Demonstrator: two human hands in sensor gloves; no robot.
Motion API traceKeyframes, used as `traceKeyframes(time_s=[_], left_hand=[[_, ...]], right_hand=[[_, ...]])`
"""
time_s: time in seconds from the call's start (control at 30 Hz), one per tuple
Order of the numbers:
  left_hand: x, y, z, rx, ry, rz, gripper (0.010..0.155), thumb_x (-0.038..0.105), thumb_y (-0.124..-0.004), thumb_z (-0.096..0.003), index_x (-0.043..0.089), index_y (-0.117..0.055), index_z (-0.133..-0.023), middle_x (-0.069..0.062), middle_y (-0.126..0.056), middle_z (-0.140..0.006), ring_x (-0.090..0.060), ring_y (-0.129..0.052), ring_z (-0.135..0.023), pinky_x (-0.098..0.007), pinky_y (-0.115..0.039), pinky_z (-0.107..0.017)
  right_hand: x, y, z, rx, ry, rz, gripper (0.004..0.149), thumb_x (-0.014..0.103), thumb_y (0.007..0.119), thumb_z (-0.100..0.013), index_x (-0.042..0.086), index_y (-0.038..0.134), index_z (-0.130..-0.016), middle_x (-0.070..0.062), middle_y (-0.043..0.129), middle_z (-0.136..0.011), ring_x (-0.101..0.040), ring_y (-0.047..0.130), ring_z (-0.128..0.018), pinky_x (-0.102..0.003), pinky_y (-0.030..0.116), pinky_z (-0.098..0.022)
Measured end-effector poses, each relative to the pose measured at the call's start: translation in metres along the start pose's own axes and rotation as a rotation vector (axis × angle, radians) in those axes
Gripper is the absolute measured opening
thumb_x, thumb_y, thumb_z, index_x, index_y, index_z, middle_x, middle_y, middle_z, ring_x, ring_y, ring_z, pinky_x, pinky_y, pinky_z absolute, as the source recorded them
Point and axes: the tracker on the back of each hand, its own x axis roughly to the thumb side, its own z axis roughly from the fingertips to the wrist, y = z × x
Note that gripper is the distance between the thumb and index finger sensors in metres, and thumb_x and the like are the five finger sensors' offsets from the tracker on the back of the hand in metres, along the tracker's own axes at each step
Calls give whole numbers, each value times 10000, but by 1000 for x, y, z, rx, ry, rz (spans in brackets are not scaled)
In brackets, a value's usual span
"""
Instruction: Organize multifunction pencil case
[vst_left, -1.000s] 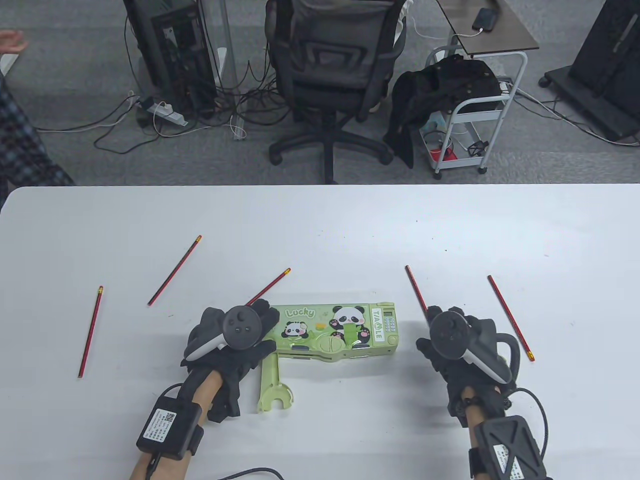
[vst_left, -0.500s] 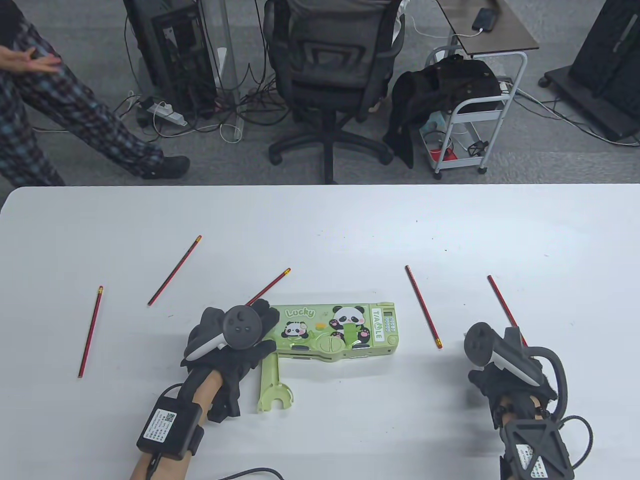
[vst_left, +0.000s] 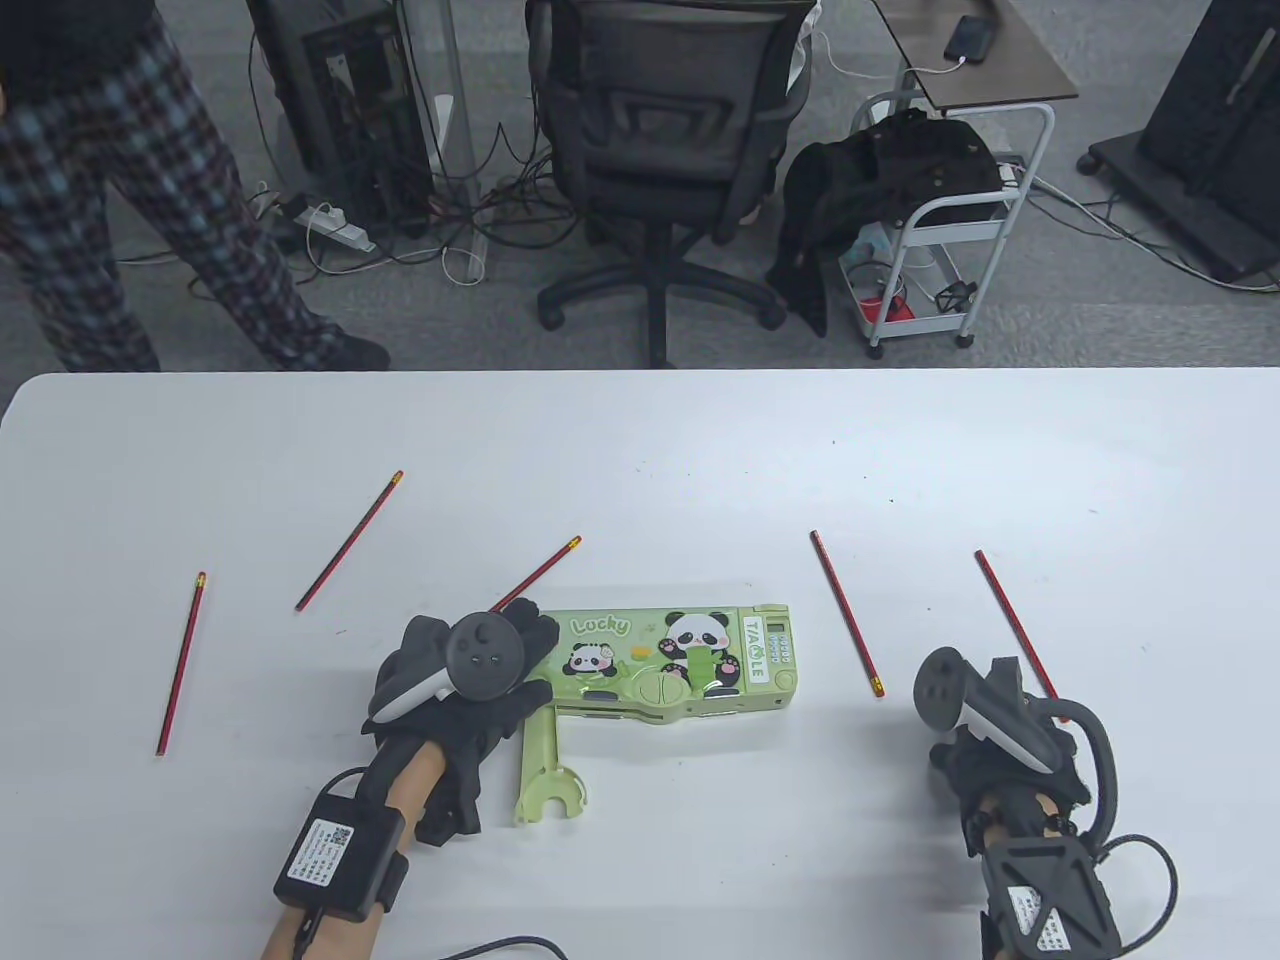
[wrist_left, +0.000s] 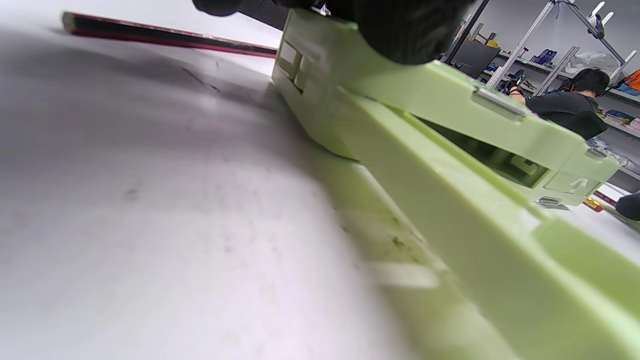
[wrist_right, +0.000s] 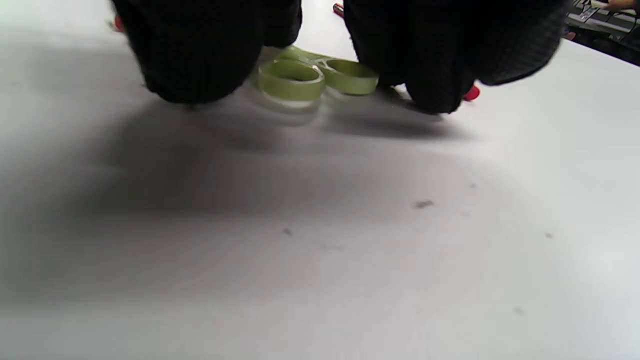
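Note:
The green panda pencil case (vst_left: 680, 655) lies near the table's front, with a green slotted flap (vst_left: 545, 765) swung out from its left front. My left hand (vst_left: 520, 655) rests on the case's left end; in the left wrist view a fingertip (wrist_left: 400, 30) sits on the case's top edge (wrist_left: 450, 100). Several red pencils lie loose: far left (vst_left: 182, 663), left (vst_left: 350, 540), behind my left hand (vst_left: 540, 572), right of the case (vst_left: 846, 613), and far right (vst_left: 1005, 605). My right hand (vst_left: 985, 725) covers that last pencil's near end. Its fingertips (wrist_right: 200, 60) touch the table beside two pale green loops (wrist_right: 292, 80).
The white table (vst_left: 700, 450) reaches past both hands. Beyond its far edge stand an office chair (vst_left: 660, 150), a white cart (vst_left: 940, 230) and a person's legs in checked trousers (vst_left: 150, 200).
My right hand has moved right and toward me, from the pencil beside the case to the far right pencil's near end. A person walked in behind the table at the left. My left hand stayed put.

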Motion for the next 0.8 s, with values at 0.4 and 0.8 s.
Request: traceKeyframes(time_s=[0.4,0.8], left_hand=[[0,0,0,-2,0,2,672,359,-681,-556,224,-374,-1138,-117,-277,-1247,-510,-387,-1125,-711,-418,-734],[0,0,0,-3,0,-1,673,360,-677,-557,224,-368,-1139,-119,-271,-1247,-514,-388,-1124,-710,-419,-735]], right_hand=[[7,3,1,-181,63,16,650,365,806,-441,185,649,-1045,-352,783,-943,-540,927,-764,-638,822,-556],[11,1,1,-182,112,-24,613,350,832,-483,163,669,-1043,-351,792,-935,-550,934,-750,-642,827,-546]])
